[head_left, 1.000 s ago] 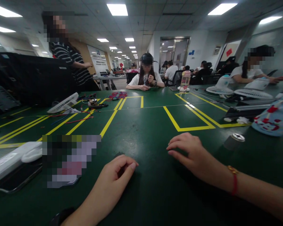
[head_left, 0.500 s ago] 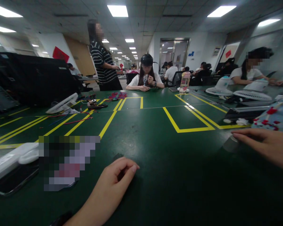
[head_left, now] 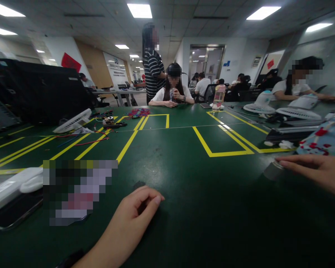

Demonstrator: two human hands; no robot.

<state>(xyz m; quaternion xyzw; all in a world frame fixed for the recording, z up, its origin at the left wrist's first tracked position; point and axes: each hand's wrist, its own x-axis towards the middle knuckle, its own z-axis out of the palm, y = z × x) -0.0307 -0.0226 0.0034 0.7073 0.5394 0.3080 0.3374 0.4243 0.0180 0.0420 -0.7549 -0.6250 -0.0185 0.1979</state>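
A small grey cylinder (head_left: 273,171) stands slightly tilted on the dark green table at the right. At its upper edge, my right hand (head_left: 315,169) pinches it between thumb and fingers. My left hand (head_left: 142,206) rests on the table near the middle, closed, with curled fingers and the thumb tip against the index finger. Whatever it may hold is hidden. Just behind its knuckles shows a dark patch (head_left: 139,184), too unclear to name.
At left lie a white power strip (head_left: 13,186), a phone (head_left: 16,212) and a blurred-out item (head_left: 80,193). Wires (head_left: 92,142) and a white fan (head_left: 74,121) are beyond. Yellow tape (head_left: 231,153) marks the table. A floral bag (head_left: 324,137) sits right; a person (head_left: 171,93) sits opposite.
The standing person in stripes has moved right, behind the seated person opposite. My hands and the grey cylinder stay almost where they were.
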